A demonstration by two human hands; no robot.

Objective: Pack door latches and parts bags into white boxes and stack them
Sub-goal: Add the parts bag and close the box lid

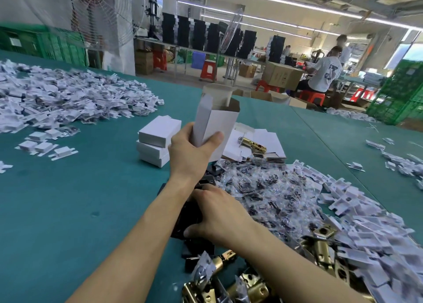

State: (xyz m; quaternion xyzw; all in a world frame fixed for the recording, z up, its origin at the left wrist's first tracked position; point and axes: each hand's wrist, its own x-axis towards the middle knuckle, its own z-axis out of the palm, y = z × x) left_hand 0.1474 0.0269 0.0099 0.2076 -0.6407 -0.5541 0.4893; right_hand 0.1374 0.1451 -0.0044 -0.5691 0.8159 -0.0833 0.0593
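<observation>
Left grip (pixel 192 151) clamped on open white box (pixel 217 122); right grip (pixel 219 215) over dark parts (pixel 190 220), closure unclear.

Bare worktop (pixel 57 211) left of the forearms, open from the near edge up to the stack of white boxes (pixel 155 142). Middle taken by the left hand (pixel 194 151) gripping an upright open box (pixel 215 124) and, nearer, the right hand (pixel 219 213) gripping black plates (pixel 190 220). Right side blocked by heaped parts bags (pixel 263 195) touching a drift of white inserts (pixel 366 234). Brass latches (pixel 251 286) piled at the near edge. Free lane between the far-left insert heap (pixel 68 96) and the stack.
</observation>
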